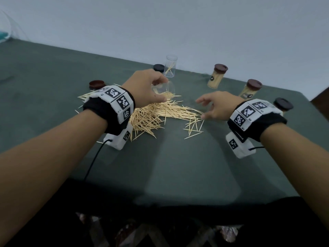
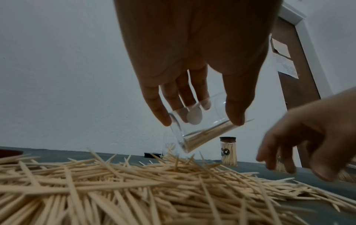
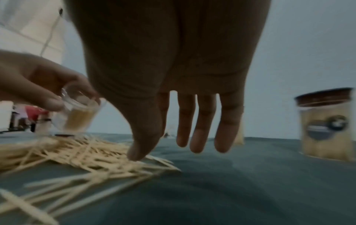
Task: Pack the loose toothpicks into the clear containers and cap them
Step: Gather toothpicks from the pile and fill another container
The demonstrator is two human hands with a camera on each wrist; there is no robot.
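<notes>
A heap of loose wooden toothpicks (image 1: pixel 156 114) lies on the green table in front of me. I hold a clear jar (image 1: pixel 164 90) tilted above the heap, a few toothpicks inside. Farther back an uncapped clear jar (image 1: pixel 170 68) stands upright, nearly empty, and three full jars are capped.

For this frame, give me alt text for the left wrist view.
The left hand holds a tilted clear container with some toothpicks inside above a toothpick pile, while the open right hand reaches in.
</notes>
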